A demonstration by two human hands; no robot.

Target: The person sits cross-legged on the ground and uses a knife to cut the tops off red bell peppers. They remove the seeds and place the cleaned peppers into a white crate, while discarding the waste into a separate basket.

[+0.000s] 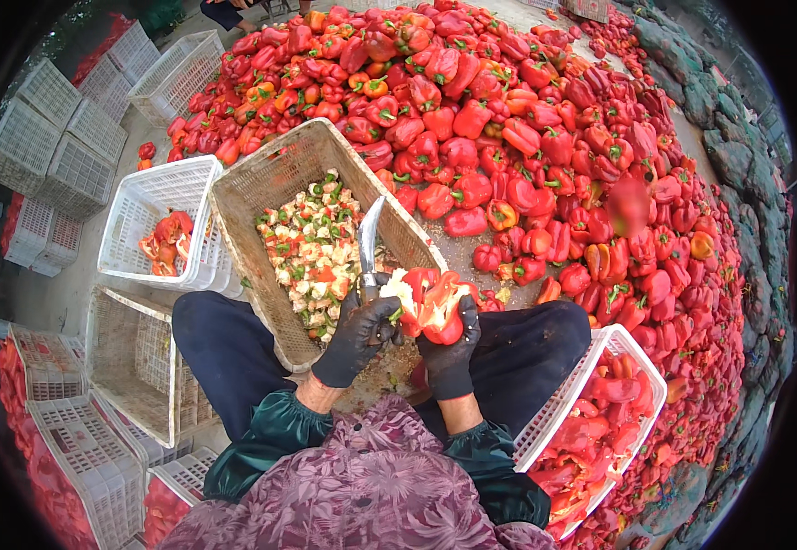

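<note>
In my gloved left hand (357,337) is a knife (370,237) with a curved blade, its tip pointing up and away from me. The fingers of that hand also reach a pale core with a green stem (398,295) at the left side of the pepper. My gloved right hand (452,350) grips a red bell pepper (440,306), split open so its pale inside shows. Both hands are close together above my lap. Just beyond them, a dirty beige plastic crate (233,234) holds many cut-out cores and stems (316,254).
A large heap of red bell peppers (467,130) spreads ahead and to the right. At left, a white crate (158,172) holds a few opened peppers. Another white crate (618,337) by my right leg is full of opened peppers. Stacked crates (61,137) and green net sacks (742,158) flank the area.
</note>
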